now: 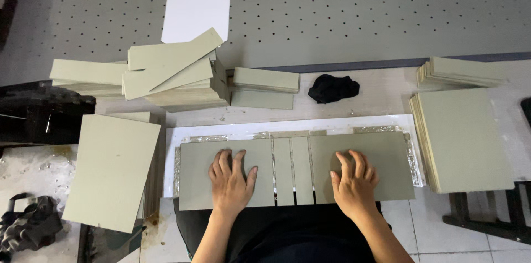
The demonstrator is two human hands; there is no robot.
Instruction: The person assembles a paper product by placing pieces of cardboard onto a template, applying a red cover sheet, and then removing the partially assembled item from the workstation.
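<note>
A person's left hand (231,179) lies flat and open on a large grey board (199,174), the right hand (354,181) spread on another (381,158), two narrow strips (293,170) between them on the white sheet (171,152); board stacks (462,138) flank the bench

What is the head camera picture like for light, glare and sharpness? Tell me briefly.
Head view: soft, even light, with only faint shadows under the left hand and right hand pressing the grey boards; slight glare on the shiny strip along the boards' far edge and on the white sheet; hands and boards sharp; the black cloth shows little detail; edges bow slightly toward the corners.
</note>
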